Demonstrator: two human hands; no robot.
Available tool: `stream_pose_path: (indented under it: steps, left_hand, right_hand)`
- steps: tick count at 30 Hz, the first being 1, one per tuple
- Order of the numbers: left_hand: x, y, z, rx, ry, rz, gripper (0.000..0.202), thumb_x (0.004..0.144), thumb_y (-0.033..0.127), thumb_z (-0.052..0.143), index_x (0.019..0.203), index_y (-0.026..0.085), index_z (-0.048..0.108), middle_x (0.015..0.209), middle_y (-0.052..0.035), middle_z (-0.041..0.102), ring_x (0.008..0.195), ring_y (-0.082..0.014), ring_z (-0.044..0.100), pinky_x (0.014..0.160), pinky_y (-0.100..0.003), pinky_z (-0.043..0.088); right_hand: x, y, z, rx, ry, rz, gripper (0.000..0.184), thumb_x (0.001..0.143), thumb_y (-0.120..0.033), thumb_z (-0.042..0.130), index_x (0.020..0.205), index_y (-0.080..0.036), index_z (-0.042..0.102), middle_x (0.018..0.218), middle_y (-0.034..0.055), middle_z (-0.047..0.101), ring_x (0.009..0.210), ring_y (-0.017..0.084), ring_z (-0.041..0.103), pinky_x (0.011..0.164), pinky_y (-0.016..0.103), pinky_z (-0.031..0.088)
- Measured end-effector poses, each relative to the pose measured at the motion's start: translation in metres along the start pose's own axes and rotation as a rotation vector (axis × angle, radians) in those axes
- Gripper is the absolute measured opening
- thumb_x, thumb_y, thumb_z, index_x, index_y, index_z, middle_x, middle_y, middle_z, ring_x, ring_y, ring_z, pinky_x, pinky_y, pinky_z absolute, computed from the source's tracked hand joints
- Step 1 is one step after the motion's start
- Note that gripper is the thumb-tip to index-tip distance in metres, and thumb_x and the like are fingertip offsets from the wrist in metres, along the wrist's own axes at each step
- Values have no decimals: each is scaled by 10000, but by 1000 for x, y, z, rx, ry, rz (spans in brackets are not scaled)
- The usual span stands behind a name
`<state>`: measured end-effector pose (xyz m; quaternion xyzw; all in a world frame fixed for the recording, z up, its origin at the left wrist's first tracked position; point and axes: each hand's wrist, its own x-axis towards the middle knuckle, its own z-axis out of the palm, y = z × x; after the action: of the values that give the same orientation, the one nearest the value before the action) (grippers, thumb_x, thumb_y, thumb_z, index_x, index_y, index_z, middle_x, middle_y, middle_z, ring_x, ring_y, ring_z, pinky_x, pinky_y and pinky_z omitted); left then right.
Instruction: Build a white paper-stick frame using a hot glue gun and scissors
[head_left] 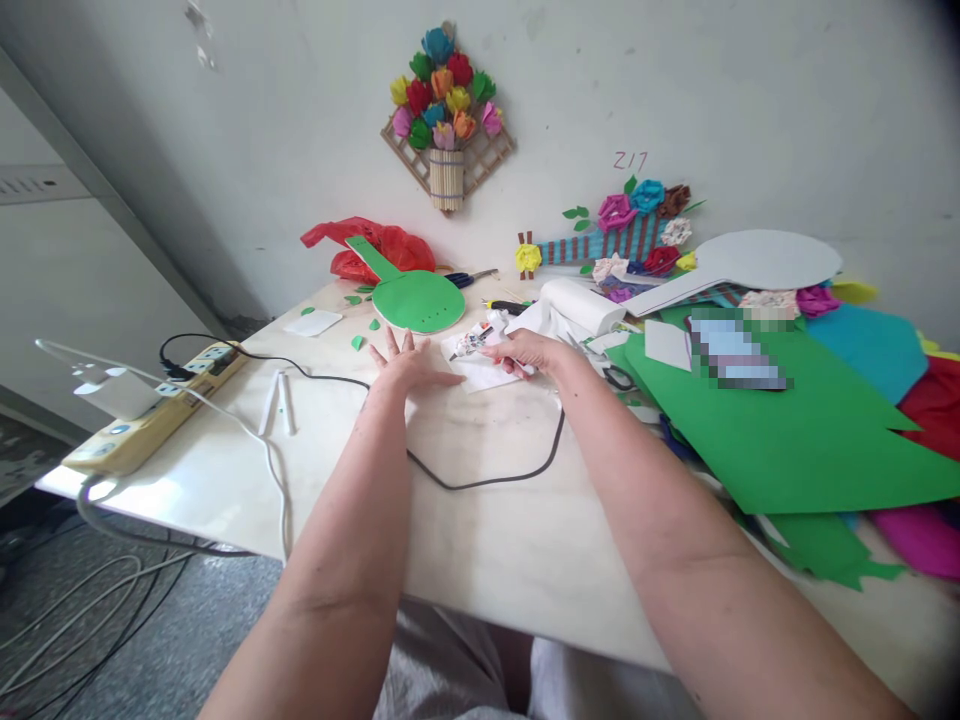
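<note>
My right hand [525, 352] is wrapped round a patterned white glue gun [474, 342], its nozzle pointing left and low over the table. A black cord runs beneath my left forearm and curves up to my right wrist. Fingers spread, my left hand [409, 362] lies flat beside a sheet of white paper [491, 374], which is under the glue gun. Just beyond my left hand rests a green paddle-shaped cutout [418, 300] with a row of small dark dots along its near edge.
Left on the table [480, 540] stand a power strip [150, 410] and two white sticks [277, 403]. Scissors [469, 278], a cutter [504, 307] and a white roll [581, 305] lie at the back. Green sheets [787, 440] and a blurred phone [735, 350] fill the right.
</note>
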<state>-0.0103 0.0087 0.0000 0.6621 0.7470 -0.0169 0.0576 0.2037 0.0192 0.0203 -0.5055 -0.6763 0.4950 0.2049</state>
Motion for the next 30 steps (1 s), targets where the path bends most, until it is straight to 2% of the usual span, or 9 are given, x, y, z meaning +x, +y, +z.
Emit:
stream_pose_path:
  steps: [4, 9, 16, 22, 26, 30]
  left_hand:
    - [-2, 1, 1, 1, -11, -24, 1175, 447, 805, 508, 1430, 246, 189, 1505, -49, -9, 1251, -364, -312, 957, -687, -104]
    - [-3, 1, 2, 15, -26, -45, 1183, 458, 812, 478, 1437, 231, 153, 1503, -41, -49, 1238, -344, -338, 961, -672, -120]
    - [0, 1, 6, -3, -6, -62, 1163, 474, 778, 505, 1438, 255, 119, 1506, -40, -45, 1249, -333, -326, 982, -651, -103]
    - [-4, 2, 3, -3, -23, -57, 1164, 482, 781, 501, 1440, 269, 85, 1504, -29, -65, 1254, -347, -318, 968, -663, -115]
    - [-7, 3, 0, -1, -29, -59, 1100, 516, 749, 513, 1431, 327, 74, 1502, 2, -75, 1260, -346, -307, 975, -657, -107]
    - [-7, 3, 0, 0, -34, -59, 1090, 521, 741, 522, 1430, 329, 83, 1504, -8, -65, 1264, -358, -295, 973, -659, -103]
  right_hand:
    - [2, 0, 4, -7, 7, -6, 340, 740, -432, 652, 658, -126, 528, 417, -33, 484, 293, 53, 366, 310, 191, 276]
    - [3, -1, 13, 34, 94, -30, 344, 734, -431, 657, 658, -125, 519, 451, -34, 482, 307, 46, 378, 305, 183, 282]
    - [5, 2, 13, 83, 129, -70, 350, 742, -449, 642, 661, -139, 503, 472, -41, 481, 313, 41, 385, 305, 173, 287]
    - [7, 1, 17, 37, 139, -73, 349, 737, -471, 636, 689, -143, 526, 469, -44, 477, 316, 37, 377, 322, 169, 293]
    - [4, -5, 21, -6, 141, -32, 369, 717, -493, 649, 727, -139, 545, 472, -29, 503, 320, 37, 381, 333, 172, 295]
    - [3, -6, 19, -43, 148, -7, 393, 705, -510, 653, 740, -134, 547, 460, -25, 509, 322, 41, 385, 333, 173, 290]
